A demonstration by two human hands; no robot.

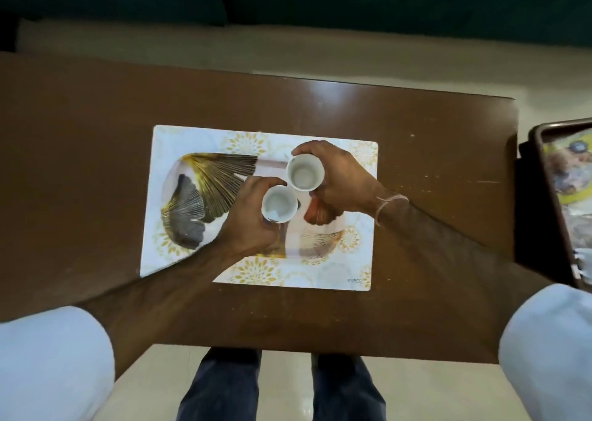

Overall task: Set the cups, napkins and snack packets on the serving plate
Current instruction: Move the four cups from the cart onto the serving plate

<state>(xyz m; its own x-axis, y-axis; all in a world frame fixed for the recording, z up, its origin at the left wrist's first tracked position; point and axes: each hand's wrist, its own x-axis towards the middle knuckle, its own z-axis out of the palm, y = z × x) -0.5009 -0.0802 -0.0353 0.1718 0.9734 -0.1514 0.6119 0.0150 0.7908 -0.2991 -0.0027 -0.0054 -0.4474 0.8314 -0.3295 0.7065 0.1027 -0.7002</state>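
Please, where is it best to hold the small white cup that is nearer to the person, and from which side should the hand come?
Grip the small white cup around its outer wall just below the rim, coming from the near left side, as the left hand does. It stands upright with its mouth open upward, and the second white cup in the right hand crowds its far right side.

Setting: a home living or dining area. Indicators: a low brown wooden desk (400, 125) with a glossy, lightly scratched top stands on a pale tiled floor (288, 385). A floral-print placemat (358, 260) lies at the desk centre and carries a decorative leaf-patterned serving plate (198, 193). At 12 o'clock, dark green upholstery (352, 4), apparently a sofa, borders the floor. At 3 o'clock, a brown-rimmed tray (544, 177) holds blurred items that cannot be identified.
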